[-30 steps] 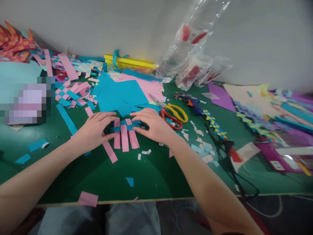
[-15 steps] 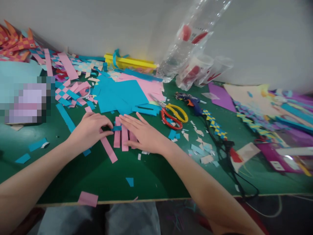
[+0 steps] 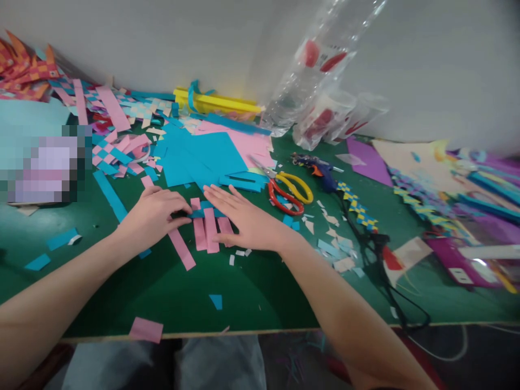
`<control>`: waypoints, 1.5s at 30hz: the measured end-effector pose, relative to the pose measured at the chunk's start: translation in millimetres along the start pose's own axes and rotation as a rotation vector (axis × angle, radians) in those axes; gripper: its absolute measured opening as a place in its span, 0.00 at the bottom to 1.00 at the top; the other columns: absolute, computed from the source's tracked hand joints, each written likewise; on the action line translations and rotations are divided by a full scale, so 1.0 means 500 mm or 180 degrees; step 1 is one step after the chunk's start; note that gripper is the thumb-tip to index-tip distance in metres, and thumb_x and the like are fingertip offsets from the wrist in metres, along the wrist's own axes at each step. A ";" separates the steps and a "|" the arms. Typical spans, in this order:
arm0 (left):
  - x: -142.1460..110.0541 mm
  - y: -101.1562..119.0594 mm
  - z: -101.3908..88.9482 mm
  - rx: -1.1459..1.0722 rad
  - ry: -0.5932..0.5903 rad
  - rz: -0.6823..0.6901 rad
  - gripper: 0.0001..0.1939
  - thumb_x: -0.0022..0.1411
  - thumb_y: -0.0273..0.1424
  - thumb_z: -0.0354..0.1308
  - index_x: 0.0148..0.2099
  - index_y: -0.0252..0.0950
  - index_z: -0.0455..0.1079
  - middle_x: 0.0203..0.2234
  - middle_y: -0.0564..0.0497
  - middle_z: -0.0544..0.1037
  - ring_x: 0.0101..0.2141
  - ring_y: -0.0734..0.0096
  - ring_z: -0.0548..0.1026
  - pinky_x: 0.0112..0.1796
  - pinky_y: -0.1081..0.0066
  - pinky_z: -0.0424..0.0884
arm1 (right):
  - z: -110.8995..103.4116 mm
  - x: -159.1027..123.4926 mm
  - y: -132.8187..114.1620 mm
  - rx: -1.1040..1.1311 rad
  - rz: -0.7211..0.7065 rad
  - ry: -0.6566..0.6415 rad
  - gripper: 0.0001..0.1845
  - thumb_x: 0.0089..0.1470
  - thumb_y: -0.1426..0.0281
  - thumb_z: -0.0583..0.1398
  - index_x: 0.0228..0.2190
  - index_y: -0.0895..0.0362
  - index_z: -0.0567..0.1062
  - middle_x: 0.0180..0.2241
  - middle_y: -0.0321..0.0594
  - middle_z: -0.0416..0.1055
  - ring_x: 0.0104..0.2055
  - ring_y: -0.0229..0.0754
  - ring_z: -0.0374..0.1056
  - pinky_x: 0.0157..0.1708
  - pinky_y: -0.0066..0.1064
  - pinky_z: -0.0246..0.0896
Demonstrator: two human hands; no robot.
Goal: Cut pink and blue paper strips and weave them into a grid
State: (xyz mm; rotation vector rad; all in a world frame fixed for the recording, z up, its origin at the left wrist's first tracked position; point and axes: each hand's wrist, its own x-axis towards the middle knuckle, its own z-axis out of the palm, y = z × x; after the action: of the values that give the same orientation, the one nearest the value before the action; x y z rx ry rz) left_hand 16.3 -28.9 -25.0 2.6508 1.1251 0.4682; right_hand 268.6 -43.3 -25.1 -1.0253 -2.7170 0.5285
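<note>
Here, the left hand [image 3: 156, 214] pinches blue strips [image 3: 202, 210]; the right hand [image 3: 244, 216] lies flat.

Your right hand [image 3: 244, 216] covers the right end of the blue strips [image 3: 199, 212] and part of the rightmost pink strip [image 3: 226, 230]. The phone-like thing [image 3: 46, 168] on your left is blurred into blocks, so you cannot tell what it shows. The top of the clear plastic sleeve [image 3: 312, 65] is cut off by the upper edge.
</note>
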 end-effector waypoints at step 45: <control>0.004 0.016 0.033 0.0046 -0.0036 0.0536 0.25 0.68 0.42 0.54 0.62 0.37 0.61 0.61 0.39 0.65 0.61 0.52 0.63 0.58 0.50 0.62 | -0.003 0.003 0.012 -0.0160 0.0153 0.0472 0.25 0.58 0.54 0.59 0.52 0.54 0.69 0.55 0.45 0.70 0.60 0.51 0.62 0.66 0.52 0.42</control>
State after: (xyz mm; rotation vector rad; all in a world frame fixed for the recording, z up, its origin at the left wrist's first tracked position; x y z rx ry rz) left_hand 29.1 -34.3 -37.5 2.7700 0.9093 0.4761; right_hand 271.7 -37.7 -25.9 -1.0983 -2.5936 0.3774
